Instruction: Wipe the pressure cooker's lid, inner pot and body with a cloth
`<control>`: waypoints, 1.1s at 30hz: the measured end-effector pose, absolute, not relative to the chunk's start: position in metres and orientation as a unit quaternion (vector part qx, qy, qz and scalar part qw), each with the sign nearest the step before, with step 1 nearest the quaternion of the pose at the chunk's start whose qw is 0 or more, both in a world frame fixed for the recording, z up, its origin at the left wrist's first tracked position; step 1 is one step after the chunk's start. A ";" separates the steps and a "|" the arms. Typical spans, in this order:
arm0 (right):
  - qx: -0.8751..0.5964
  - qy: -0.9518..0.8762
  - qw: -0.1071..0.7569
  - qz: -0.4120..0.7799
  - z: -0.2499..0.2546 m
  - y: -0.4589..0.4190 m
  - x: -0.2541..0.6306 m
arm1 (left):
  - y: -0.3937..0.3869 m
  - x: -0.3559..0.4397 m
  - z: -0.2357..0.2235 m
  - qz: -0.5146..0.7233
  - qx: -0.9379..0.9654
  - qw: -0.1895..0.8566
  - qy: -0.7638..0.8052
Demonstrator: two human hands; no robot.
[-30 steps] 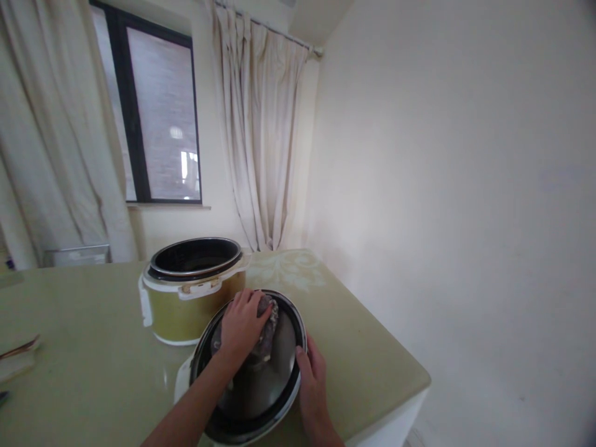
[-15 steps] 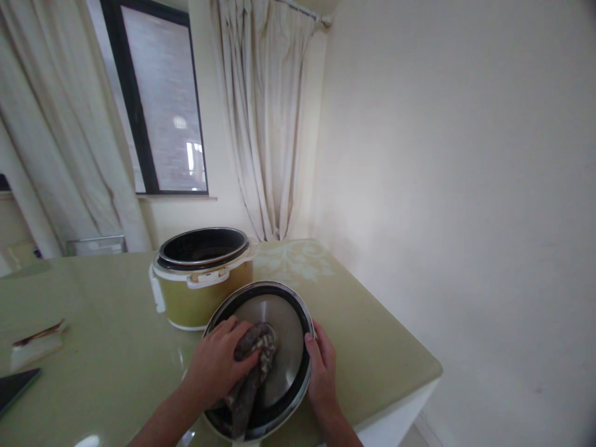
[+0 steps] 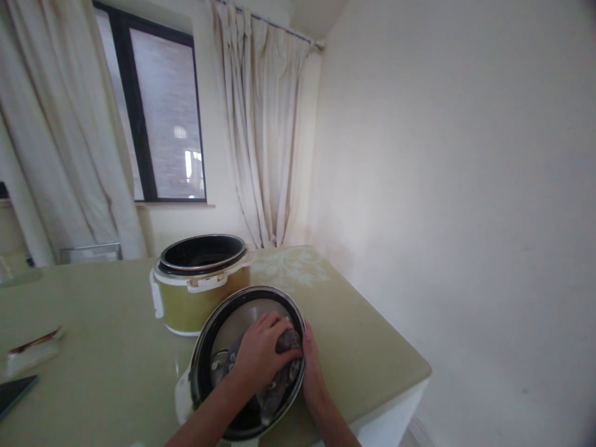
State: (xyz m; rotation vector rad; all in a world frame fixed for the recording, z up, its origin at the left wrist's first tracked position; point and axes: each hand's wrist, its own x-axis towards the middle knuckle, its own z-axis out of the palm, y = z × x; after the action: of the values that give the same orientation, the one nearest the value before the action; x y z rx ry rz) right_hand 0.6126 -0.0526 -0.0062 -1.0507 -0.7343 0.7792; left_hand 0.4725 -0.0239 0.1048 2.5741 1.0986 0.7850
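A round pot lid [image 3: 237, 320] is tilted up with its inner side towards me, showing a metal disc and a black sealing ring. My right hand [image 3: 313, 366] grips the lid's right rim, its fingers partly hidden behind it. Bunched in my left hand [image 3: 263, 354] is a dark grey patterned cloth [image 3: 289, 341], pressed against the right part of the lid's inner face. Just behind the lid stands the green and white cooker [image 3: 200, 304], uncovered, with a dark inner pot [image 3: 205, 251] inside.
The pale green glossy table [image 3: 363, 347] ends at a rounded right corner near the wall. At left lie a small whitish item with a brown strip [image 3: 33, 351] and a dark flat object [image 3: 16, 392]. Curtains [image 3: 265, 124] and a window [image 3: 167, 112] are behind.
My left hand has moved the cloth rightwards across the lid towards its right rim. The lid has turned, and a white handle part now shows at its lower left.
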 end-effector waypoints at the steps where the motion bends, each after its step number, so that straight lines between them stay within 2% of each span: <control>1: -0.472 -0.344 0.730 0.355 -0.002 -0.055 0.612 | -0.020 0.477 0.108 0.277 0.878 0.109 0.376; 6: -0.433 -0.411 0.720 0.353 0.018 -0.068 0.608 | 0.005 0.485 0.123 0.299 0.869 0.069 0.389; 14: -0.470 -0.356 0.729 0.348 0.008 -0.069 0.609 | 0.039 0.434 0.112 0.327 0.818 -0.065 0.469; 20: -0.468 -0.359 0.721 0.364 0.001 -0.070 0.606 | 0.026 0.384 0.080 0.305 0.825 -0.087 0.467; 27: -0.460 -0.356 0.726 0.366 0.001 -0.068 0.606 | -0.004 0.367 0.048 0.311 0.849 -0.135 0.406; 33: -0.477 -0.351 0.718 0.366 -0.001 -0.069 0.606 | -0.017 0.363 0.033 0.291 0.872 -0.072 0.386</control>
State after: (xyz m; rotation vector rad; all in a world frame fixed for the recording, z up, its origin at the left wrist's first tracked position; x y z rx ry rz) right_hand 0.6058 -0.0689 -0.0007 -1.0545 -0.7772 0.8099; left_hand 0.3631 -0.0165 0.0333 2.8737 1.2724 0.9603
